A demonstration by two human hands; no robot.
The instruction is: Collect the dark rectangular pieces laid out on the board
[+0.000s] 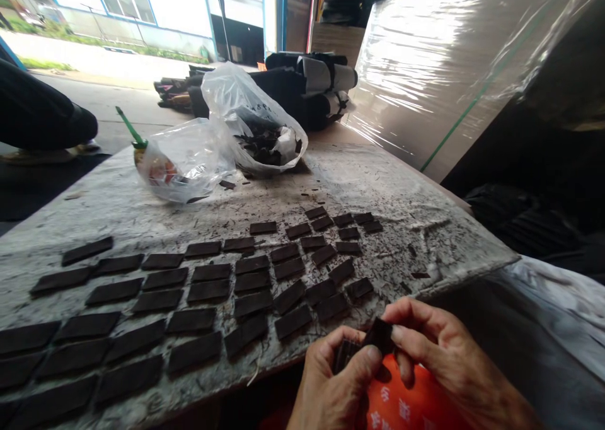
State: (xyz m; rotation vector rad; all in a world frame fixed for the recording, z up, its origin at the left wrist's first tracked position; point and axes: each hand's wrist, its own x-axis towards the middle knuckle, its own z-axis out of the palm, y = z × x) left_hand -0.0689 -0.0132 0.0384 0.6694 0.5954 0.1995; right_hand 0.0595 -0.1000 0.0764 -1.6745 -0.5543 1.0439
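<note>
Close to the table's near edge, my left hand (343, 370) is closed around several dark, flat pieces. The thumb and fingers of my right hand (425, 338) pinch the upper corner of a dark rectangular piece (378, 335), whose lower end lies against my left thumb. Beyond my hands, many similar dark rectangular pieces (253, 304) lie flat in loose rows on the table (392, 247). They look thin and nearly black; I cannot tell their material. Below my hands shows orange-red cloth (401, 398) with white printed characters.
A clear plastic bag (255, 121) with dark scraps stands at the table's back. Beside it, another clear bag (184, 159) leans near an item with a green stem. Dark rolls (307, 89) lie behind, and a film-wrapped stack (425, 70) rises right. A person's leg (42, 108) is left.
</note>
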